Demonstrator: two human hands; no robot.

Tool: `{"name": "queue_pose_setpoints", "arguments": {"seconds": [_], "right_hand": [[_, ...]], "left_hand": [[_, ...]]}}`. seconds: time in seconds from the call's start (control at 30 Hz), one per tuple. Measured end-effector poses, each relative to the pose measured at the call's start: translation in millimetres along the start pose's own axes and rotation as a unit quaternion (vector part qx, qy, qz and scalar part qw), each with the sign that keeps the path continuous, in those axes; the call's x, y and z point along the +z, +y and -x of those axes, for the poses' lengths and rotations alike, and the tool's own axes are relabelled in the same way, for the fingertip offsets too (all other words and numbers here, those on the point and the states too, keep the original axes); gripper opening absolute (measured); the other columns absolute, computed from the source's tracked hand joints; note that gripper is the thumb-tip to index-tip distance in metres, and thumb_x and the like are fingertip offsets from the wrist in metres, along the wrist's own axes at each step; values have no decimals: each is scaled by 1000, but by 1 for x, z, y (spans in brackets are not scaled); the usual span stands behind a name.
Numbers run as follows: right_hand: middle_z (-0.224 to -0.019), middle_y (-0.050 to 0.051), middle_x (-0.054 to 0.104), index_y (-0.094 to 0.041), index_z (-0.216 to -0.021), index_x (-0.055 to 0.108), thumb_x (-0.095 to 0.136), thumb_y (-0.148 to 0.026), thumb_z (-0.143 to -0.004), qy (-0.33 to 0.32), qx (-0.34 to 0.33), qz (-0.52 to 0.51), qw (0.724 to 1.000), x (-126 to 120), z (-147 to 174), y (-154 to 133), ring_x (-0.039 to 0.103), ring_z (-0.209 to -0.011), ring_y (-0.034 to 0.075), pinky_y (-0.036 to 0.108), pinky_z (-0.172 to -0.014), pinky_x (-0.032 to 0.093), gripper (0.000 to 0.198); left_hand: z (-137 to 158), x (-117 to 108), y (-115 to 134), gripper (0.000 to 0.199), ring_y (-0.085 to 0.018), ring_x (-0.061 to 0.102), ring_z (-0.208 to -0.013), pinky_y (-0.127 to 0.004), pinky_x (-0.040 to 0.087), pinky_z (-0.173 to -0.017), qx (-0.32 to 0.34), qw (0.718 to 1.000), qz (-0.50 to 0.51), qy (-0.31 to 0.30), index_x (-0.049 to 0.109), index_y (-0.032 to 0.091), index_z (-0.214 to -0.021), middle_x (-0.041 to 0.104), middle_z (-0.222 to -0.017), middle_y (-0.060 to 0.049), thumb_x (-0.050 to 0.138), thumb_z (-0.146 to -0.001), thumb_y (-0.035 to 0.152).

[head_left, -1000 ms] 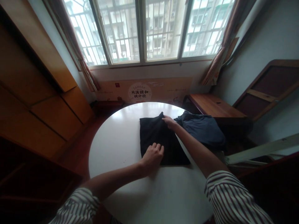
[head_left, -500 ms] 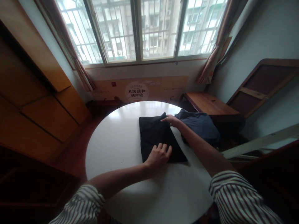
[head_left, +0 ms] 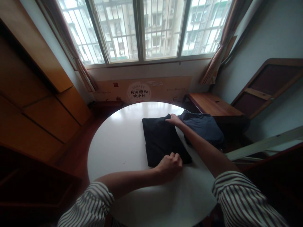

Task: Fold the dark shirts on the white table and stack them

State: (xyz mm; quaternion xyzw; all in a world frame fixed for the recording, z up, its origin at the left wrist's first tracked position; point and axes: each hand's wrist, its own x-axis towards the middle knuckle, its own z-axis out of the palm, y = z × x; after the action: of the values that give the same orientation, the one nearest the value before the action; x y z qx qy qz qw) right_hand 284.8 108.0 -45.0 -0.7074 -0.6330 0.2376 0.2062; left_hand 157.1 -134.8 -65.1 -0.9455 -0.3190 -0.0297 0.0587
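Compared with half a second ago, the left hand (head_left: 170, 164) has shifted toward three o'clock along the near edge of the black cloth (head_left: 157, 138), and the raised fold at its one o'clock corner sits lower; in judgement, the layers are being straightened. The right hand (head_left: 175, 119) appears to have its grip clamped on that corner; whether the left pinches or merely presses cannot be told. The black cloth, flat and faintly creased, lies at one o'clock on the bench (head_left: 115, 145).
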Motion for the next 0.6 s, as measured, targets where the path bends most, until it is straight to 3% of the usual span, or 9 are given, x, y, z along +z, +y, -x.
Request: {"name": "queue_pose_setpoints", "arguments": {"seconds": [0.1, 0.2, 0.33, 0.5, 0.6], "right_hand": [[-118, 19, 66, -9, -117, 65, 61, -17, -82, 23, -8, 50, 998, 0, -3, 0, 62, -112, 31, 35, -90, 49, 37], [-119, 24, 64, -7, -122, 63, 59, -12, -80, 38, -16, 89, 995, -1, -3, -2, 61, -113, 35, 41, -92, 49, 42], [-134, 26, 54, -6, -133, 55, 50, -13, -89, 63, -80, 118, 988, 1, -6, -18, 52, -124, 37, 45, -101, 43, 46], [-112, 10, 71, -15, -111, 73, 58, -26, -93, -43, -199, 115, 972, 27, -19, -62, 65, -102, 20, 24, -91, 47, 25], [-109, 6, 72, -21, -110, 75, 69, -33, -88, -89, -236, 120, 960, 50, -26, -88, 65, -99, 19, 23, -86, 49, 26]], "left_hand": [[23, -15, -2, 34, -26, 55, -94, -39, 50, -76, -18, 999, 0, 43, 55, 7, -126, 58, -104, -15, 46, -96, 20], [56, -25, -12, 43, -27, 54, -97, -41, 50, -81, -90, 994, 14, 66, 47, 11, -138, 57, -110, -15, 44, -99, 27], [95, -10, -27, 52, -24, 57, -88, -37, 52, -76, -161, 985, 32, 60, 37, 12, -146, 58, -105, -13, 47, -98, 28], [106, 25, -39, 57, -19, 58, -79, -31, 53, -70, -124, 991, -2, 56, 31, 3, -148, 59, -96, -11, 38, -92, 1], [105, 32, -44, 55, -19, 60, -78, -31, 53, -69, -86, 994, -27, 68, 34, 0, -145, 59, -93, -11, 37, -91, -1]]}}
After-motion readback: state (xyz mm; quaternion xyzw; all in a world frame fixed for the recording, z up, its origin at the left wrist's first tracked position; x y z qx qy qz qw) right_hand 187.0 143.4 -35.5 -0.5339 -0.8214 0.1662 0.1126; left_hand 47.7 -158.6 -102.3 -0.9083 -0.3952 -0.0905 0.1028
